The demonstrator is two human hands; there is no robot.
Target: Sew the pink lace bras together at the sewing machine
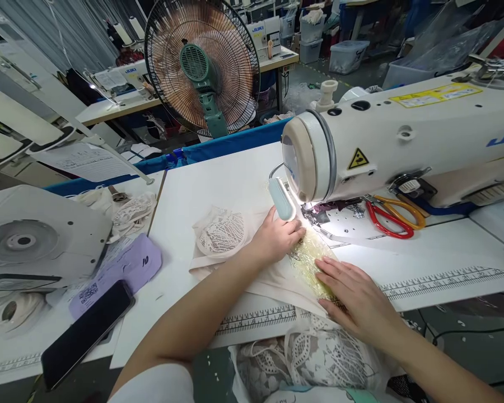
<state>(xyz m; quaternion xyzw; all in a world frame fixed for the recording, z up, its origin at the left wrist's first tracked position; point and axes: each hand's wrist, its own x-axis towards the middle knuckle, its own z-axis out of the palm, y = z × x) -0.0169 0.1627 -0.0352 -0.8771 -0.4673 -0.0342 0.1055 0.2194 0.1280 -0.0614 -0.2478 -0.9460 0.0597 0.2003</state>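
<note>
A beige lace bra (222,232) lies on the white sewing table, its lace cup to the left and its plain fabric running beneath both hands. My left hand (277,238) is closed on the fabric beside the needle area, fingers bent and pressed down; the fingertips are partly hidden. A shiny pale-yellow piece (313,260) sits over the fabric between my hands. My right hand (357,294) rests flat on its lower right edge, fingers spread. Just above my left hand is the sewing machine head (311,157), with a light-blue guard (282,198) almost touching the fingers.
Red-handled scissors (388,221) and an orange-handled pair (407,211) lie under the machine arm. On the left are a black phone (88,333), a purple card (140,263) and another machine (37,240). Lace pieces (315,358) hang below the table edge. A fan (201,64) stands behind.
</note>
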